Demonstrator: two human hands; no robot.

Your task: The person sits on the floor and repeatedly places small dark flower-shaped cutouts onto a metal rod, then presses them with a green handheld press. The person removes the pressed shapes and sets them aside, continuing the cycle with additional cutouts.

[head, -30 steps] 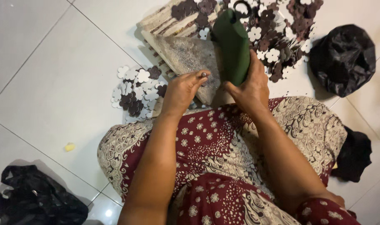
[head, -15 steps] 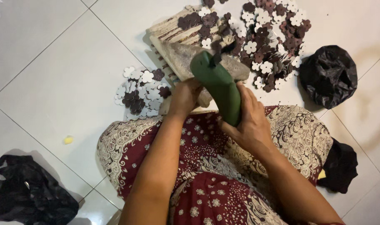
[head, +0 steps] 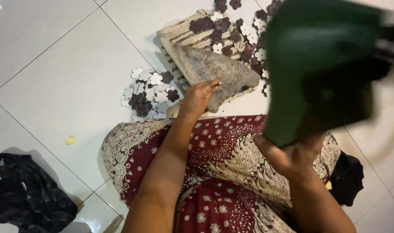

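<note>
Bright, even light with soft shadows; green object (head: 322,69) heavily motion-blurred.

Right hand (head: 292,157): raised close to the camera, clenched around the lower end of a dark green object (head: 322,69), large and blurred in the frame; its kind cannot be told.
Left hand (head: 199,97): stretched forward, fingertips resting on a grey, worn stone slab (head: 216,71) lying tilted on a woven mat (head: 184,32).
Flower-shaped cutouts, white and dark brown: one cluster (head: 149,90) on the white tiled floor (head: 54,77) left of the slab, another (head: 244,26) spread over the mat.
Lap: maroon and cream patterned cloth (head: 223,155).
Black plastic bag (head: 24,194): lower left, crumpled.
Small yellow scrap (head: 70,140): alone on the tile.
</note>
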